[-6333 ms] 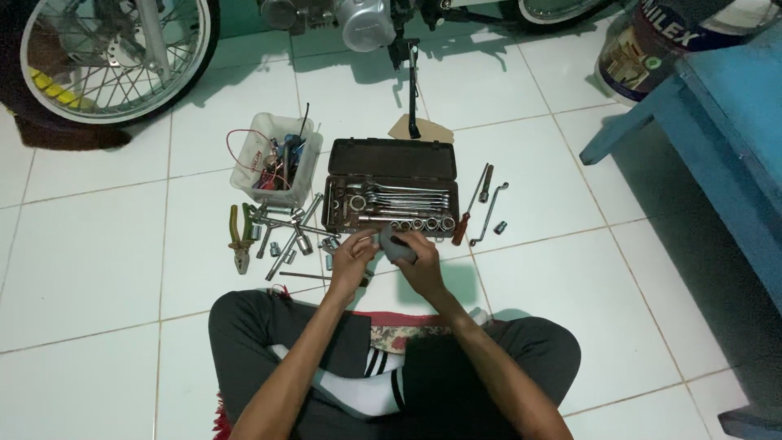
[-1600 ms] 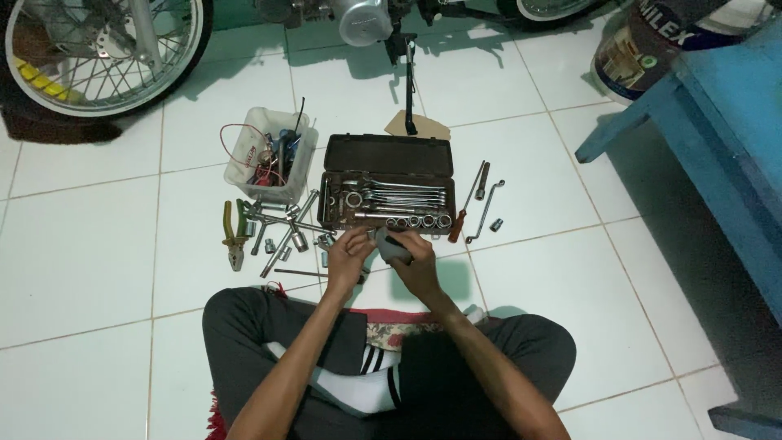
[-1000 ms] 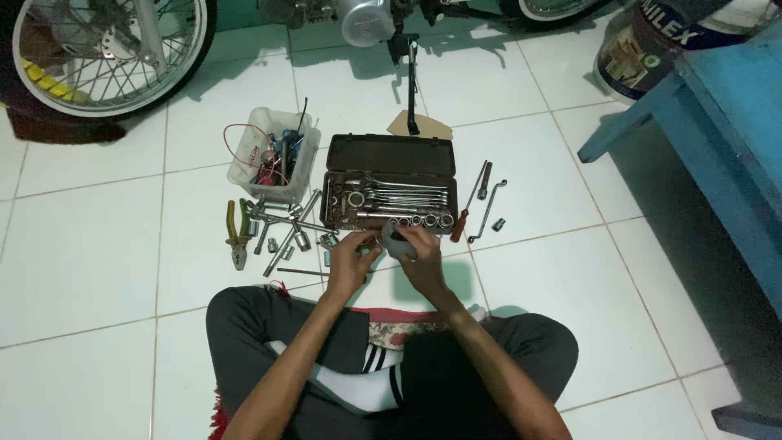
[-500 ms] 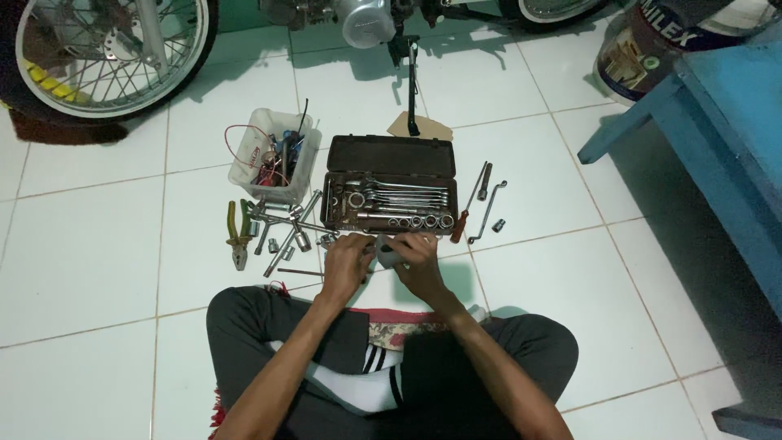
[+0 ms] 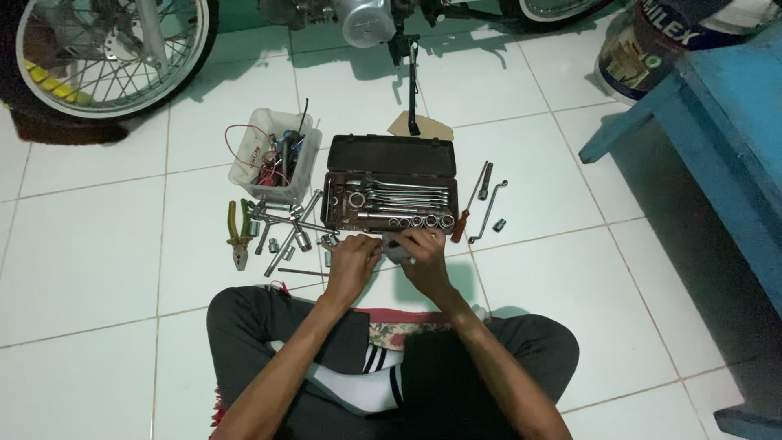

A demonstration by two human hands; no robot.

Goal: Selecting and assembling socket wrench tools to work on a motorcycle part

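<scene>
from my head camera, looking down: i sit cross-legged on the white tiled floor (image 5: pixel 98 269), and both my hands meet just in front of the open tool case (image 5: pixel 389 189). my left hand (image 5: pixel 352 265) and my right hand (image 5: pixel 423 254) are both curled round a small grey part (image 5: pixel 397 249) held between them, just above the floor at the near edge of the case. the part is dull grey, blocky and short; only its middle shows between my fingers, so i cannot tell its full shape. my left hand's fingers are bent in close on its left end, my right hand's fingers wrap over its right end and top.

the case is dark brown, lid laid back, with a row of round sockets and long wrenches inside. left of my left hand lie loose sockets and a cross wrench (image 5: pixel 285 232), then pliers (image 5: pixel 239 236) with green and yellow handles. behind them stands a clear plastic tub (image 5: pixel 273 159) of wires and small tools. right of the case lie a screwdriver (image 5: pixel 471 204) and a bent rod (image 5: pixel 489 213).
</scene>
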